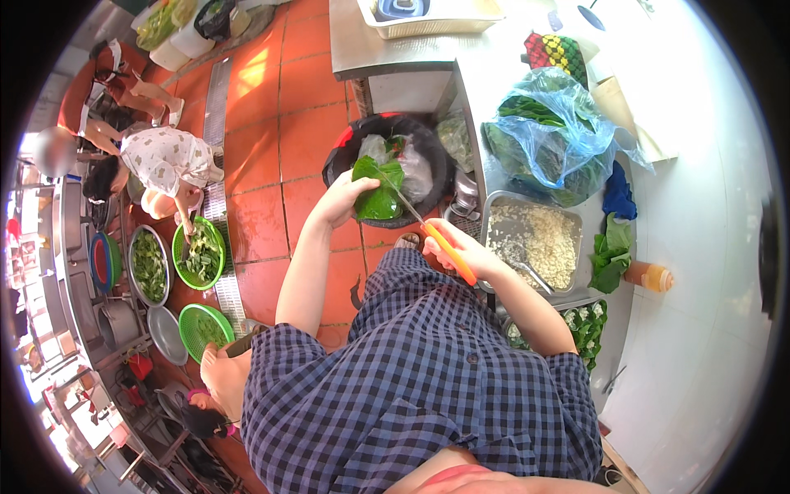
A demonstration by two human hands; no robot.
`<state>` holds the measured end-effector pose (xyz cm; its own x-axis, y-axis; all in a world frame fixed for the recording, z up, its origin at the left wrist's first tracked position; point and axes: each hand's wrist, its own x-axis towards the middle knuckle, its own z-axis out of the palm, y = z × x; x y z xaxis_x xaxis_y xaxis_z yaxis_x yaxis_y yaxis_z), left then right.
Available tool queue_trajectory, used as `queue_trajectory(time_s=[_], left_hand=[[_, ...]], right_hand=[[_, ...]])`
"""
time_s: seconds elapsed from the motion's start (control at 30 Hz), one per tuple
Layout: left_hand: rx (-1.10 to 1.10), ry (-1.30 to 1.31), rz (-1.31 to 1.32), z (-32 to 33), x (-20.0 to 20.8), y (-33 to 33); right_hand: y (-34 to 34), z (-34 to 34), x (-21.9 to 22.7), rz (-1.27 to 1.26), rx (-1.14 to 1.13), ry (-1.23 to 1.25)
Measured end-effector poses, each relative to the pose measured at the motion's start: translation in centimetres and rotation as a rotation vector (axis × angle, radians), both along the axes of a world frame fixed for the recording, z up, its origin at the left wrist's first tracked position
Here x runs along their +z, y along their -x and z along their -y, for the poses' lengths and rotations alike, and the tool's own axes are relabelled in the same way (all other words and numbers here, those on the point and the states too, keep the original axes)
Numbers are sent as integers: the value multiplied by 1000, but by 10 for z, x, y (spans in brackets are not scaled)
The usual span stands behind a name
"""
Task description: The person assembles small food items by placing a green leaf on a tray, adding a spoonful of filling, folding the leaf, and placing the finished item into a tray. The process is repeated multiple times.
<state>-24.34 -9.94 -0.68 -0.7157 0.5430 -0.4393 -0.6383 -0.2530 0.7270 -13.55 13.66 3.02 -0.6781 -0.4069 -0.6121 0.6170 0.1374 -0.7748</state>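
Observation:
My left hand [341,198] pinches a broad green leaf [380,189] and holds it over a round bin lined with a black bag [434,152]. In my right hand [466,251] is a knife with an orange handle [448,249], its thin blade pointing at the leaf and meeting its right edge. Clear plastic [420,174] and green scraps lie in the bin below. To the right, a metal tray [497,206] contains a pale chopped filling and a spoon [533,276].
A blue plastic bag of leaves [547,136], loose leaves [611,255] and an orange bottle [650,277] occupy the counter at right, beside a white wall. Green wrapped pieces [586,325] sit nearer me. At left, people work around green baskets [216,276] and a metal basin [169,280].

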Motion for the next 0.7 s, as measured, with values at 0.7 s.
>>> queue_trajectory(time_s=[0.7], left_hand=[[60, -42, -88, -17, 6, 4]], right_hand=[[-8, 8, -3, -36, -128, 118]])
